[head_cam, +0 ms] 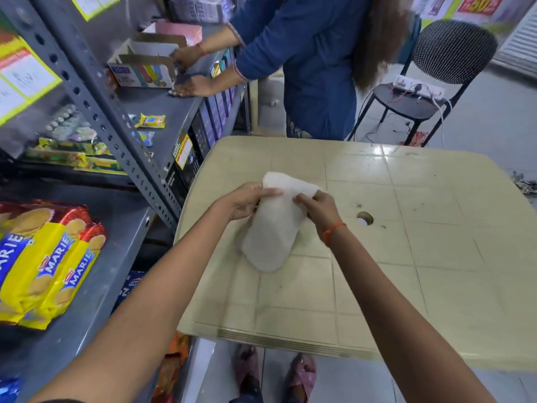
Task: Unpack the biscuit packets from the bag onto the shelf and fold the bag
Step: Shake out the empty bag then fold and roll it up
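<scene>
A white cloth bag [271, 228], folded into a long narrow strip, hangs over the beige plastic table [406, 257]. My left hand [247, 200] pinches its upper left edge and my right hand [316, 209] pinches its upper right edge. The bag's lower end rests on the table top. Several red and yellow Marie biscuit packets [43, 263] lie side by side on the grey metal shelf [96, 309] at my left.
Another person in blue [305, 68] stands beyond the table, handling a cardboard box [142, 66] on the upper shelf. A black chair [430, 82] with a power strip stands at the back right. The table has a centre hole [364, 219].
</scene>
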A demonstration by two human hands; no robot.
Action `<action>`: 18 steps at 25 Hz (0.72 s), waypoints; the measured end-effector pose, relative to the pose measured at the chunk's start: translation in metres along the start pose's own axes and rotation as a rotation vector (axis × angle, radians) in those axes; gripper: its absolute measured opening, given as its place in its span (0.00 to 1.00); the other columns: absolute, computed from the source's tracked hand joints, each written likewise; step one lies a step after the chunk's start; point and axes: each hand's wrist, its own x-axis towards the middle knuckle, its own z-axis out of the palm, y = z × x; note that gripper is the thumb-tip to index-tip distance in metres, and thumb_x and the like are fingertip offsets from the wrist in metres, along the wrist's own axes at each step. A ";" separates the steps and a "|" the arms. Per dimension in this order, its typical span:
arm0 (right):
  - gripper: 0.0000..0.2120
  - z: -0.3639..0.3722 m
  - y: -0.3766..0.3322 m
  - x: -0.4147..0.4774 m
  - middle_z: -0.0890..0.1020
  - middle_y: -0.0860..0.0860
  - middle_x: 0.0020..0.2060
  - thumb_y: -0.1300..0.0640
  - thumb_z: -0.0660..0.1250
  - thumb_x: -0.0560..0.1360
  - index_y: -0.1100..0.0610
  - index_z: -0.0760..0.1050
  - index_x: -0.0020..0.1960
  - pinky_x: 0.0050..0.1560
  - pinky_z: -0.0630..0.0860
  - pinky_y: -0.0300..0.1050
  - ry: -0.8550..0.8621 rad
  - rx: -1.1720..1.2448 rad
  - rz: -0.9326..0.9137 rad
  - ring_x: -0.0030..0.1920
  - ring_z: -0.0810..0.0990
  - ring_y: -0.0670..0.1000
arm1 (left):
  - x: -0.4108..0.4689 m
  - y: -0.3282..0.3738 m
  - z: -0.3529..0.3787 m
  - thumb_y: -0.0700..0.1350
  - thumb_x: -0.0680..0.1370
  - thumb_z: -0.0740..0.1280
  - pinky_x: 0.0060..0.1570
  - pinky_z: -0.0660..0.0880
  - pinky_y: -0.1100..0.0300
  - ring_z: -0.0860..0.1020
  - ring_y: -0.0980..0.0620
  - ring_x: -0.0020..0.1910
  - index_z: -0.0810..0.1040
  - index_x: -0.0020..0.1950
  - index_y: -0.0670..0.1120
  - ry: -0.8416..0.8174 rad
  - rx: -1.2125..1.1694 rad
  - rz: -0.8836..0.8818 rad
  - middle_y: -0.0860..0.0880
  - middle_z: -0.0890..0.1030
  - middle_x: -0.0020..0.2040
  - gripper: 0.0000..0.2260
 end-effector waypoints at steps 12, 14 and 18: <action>0.04 -0.003 0.079 -0.045 0.82 0.56 0.48 0.58 0.72 0.70 0.57 0.79 0.44 0.41 0.65 0.40 -0.320 -0.746 -0.068 0.48 0.77 0.51 | -0.071 -0.120 0.010 0.44 0.59 0.80 0.39 0.77 0.70 0.80 0.52 0.46 0.81 0.52 0.45 0.275 0.065 0.067 0.53 0.84 0.44 0.23; 0.07 -0.004 0.122 -0.061 0.77 0.54 0.46 0.59 0.72 0.69 0.54 0.73 0.38 0.41 0.63 0.40 -0.493 -0.876 0.141 0.47 0.74 0.51 | -0.086 -0.170 0.019 0.39 0.65 0.78 0.37 0.76 0.71 0.80 0.52 0.46 0.80 0.56 0.42 0.302 0.036 -0.069 0.51 0.83 0.45 0.21; 0.16 -0.005 0.134 -0.064 0.81 0.56 0.47 0.51 0.69 0.68 0.59 0.79 0.51 0.46 0.73 0.45 -0.514 -0.735 0.274 0.48 0.78 0.55 | -0.089 -0.197 0.018 0.43 0.69 0.76 0.42 0.79 0.65 0.83 0.50 0.47 0.80 0.57 0.39 0.396 -0.191 -0.158 0.45 0.85 0.51 0.19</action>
